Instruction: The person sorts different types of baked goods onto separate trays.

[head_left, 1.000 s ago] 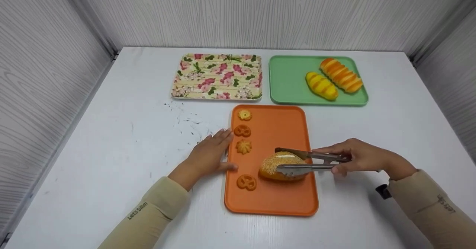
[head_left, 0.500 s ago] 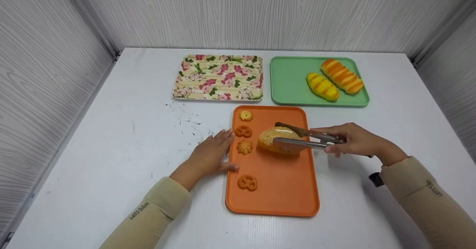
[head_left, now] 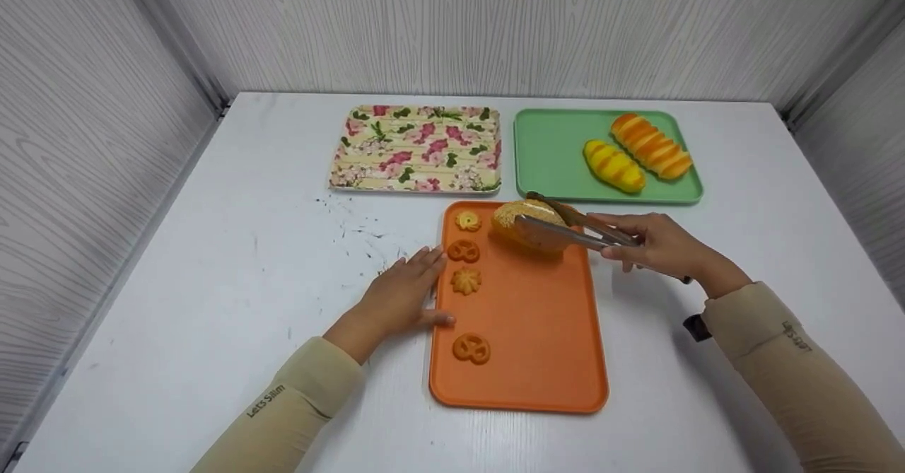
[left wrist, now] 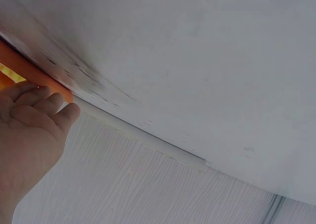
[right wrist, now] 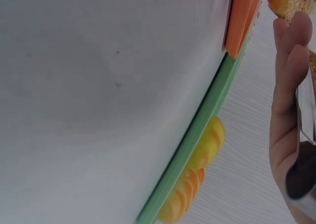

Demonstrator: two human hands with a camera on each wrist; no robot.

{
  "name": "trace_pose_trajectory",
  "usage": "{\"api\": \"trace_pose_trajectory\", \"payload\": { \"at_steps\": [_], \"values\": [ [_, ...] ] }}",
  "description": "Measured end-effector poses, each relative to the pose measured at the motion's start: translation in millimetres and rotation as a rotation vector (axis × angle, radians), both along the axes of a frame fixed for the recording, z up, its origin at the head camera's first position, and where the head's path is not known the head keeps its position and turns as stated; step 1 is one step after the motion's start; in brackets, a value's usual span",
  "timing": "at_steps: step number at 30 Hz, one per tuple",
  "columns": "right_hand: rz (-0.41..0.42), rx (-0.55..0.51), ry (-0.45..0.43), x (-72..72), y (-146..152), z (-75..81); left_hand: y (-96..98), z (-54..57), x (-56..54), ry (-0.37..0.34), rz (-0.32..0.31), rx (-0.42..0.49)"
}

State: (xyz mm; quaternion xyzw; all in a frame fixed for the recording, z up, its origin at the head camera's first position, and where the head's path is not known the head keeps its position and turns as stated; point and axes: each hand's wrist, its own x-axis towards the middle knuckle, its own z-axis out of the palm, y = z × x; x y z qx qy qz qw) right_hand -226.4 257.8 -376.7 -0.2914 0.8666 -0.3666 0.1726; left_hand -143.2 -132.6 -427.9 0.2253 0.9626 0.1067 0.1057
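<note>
My right hand [head_left: 661, 245] grips a pair of metal tongs [head_left: 565, 234], whose arms clasp a seeded bread roll [head_left: 527, 218]. The roll is over the far end of the orange tray [head_left: 527, 331], right of a small round cookie [head_left: 467, 221]. In the right wrist view the roll shows at the top corner, past the fingers [right wrist: 289, 76]. My left hand [head_left: 396, 293] lies at the tray's left edge, fingers extended, thumb over the rim. Down the tray's left side are a pretzel cookie [head_left: 463, 250], a flower-shaped cookie [head_left: 466, 281] and another pretzel cookie [head_left: 471, 348].
Behind the orange tray stands a green tray [head_left: 548, 155] with a yellow bread [head_left: 614, 166] and an orange-striped loaf [head_left: 650, 146]. To its left is a floral tray [head_left: 417, 149]. Dark marks [head_left: 353, 229] streak the white table, and wood-grain panels [head_left: 495, 27] rise around it.
The right hand has carried the roll in the tongs away from the body, from the near half of the orange tray to its far end. The left hand stays at the tray's edge.
</note>
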Motion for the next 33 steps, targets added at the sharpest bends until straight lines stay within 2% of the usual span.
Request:
{"api": "trace_pose_trajectory", "payload": {
  "at_steps": [3,8,16,25,33],
  "values": [
    [-0.037,-0.010,0.027,-10.1,1.2,-8.1,0.1,0.4,0.1,0.003,-0.001,0.001],
    [-0.093,-0.041,0.058,-21.3,-0.7,-12.6,0.8,0.3,0.5,0.003,0.001,-0.001],
    [-0.209,0.019,0.035,-29.9,-9.0,-10.5,1.0,-0.2,0.3,-0.012,0.009,0.002],
    [-0.366,0.003,-0.024,-38.8,-23.4,-11.5,0.0,-0.8,0.3,-0.010,0.016,0.010],
    [-0.445,0.051,-0.029,-47.5,-32.6,-10.3,1.0,-0.5,0.7,-0.012,0.014,0.008]
  ]
}}
